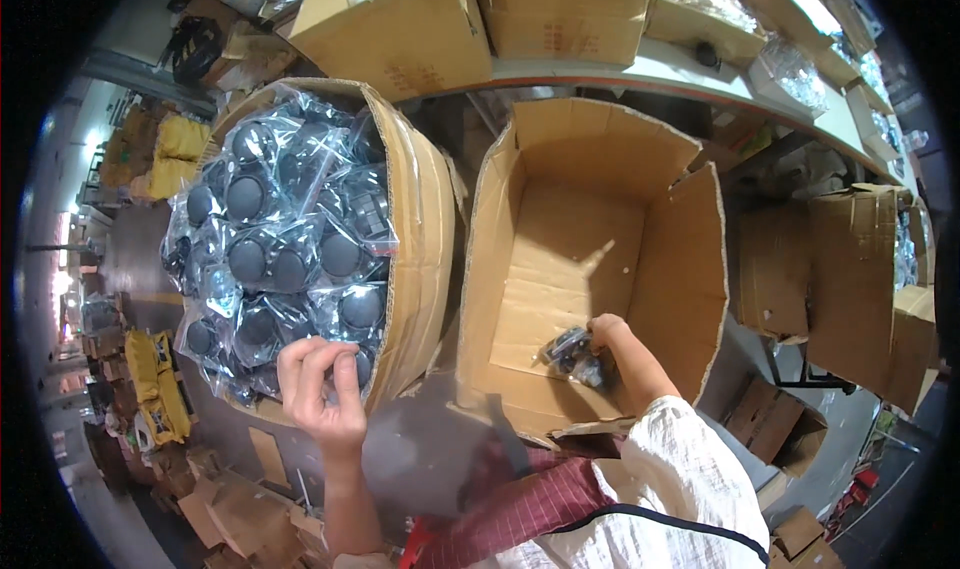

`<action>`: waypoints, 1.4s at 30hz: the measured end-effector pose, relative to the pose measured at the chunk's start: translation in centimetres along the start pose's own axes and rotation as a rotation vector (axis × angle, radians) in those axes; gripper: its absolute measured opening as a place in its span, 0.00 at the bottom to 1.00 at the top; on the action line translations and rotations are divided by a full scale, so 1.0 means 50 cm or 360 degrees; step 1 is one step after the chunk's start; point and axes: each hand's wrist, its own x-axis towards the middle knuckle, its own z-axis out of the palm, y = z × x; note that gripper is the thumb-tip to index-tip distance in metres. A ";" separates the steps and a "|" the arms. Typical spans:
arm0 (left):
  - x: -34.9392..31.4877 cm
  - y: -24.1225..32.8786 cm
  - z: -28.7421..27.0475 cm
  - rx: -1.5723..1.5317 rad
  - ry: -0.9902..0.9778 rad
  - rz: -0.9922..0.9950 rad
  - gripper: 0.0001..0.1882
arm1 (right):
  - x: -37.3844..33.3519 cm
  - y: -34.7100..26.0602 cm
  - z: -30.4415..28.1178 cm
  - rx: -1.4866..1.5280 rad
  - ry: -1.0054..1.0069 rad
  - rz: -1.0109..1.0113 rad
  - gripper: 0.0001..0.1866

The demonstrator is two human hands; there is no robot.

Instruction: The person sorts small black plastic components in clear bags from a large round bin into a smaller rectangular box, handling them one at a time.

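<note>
Clear plastic bags of round black parts (246, 199) fill the cardboard box on the left (425, 239) to its brim and bulge over its near side. Against the near bags, by the rim, is my left hand (322, 394), closed with fingers curled and thumb bent in; whatever it pinches is hidden. My right arm reaches down into a second open cardboard box (560, 224). Low inside that box, my right hand (606, 331) is closed on a clear plastic bag of dark parts (572, 351), its fingers partly hidden.
Behind both boxes runs a long bench (650, 66) bearing open cartons (395, 39) and bagged goods. More cartons (850, 279) stand at the right. Yellow sacks (155, 389) and flattened cardboard (235, 514) lie on the left side. Small light specks dot the second box's floor.
</note>
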 end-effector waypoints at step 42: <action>-0.133 0.170 0.004 -0.2402 -0.0664 -0.0734 0.26 | -0.836 -0.343 -0.211 0.2213 0.1282 -0.1536 0.31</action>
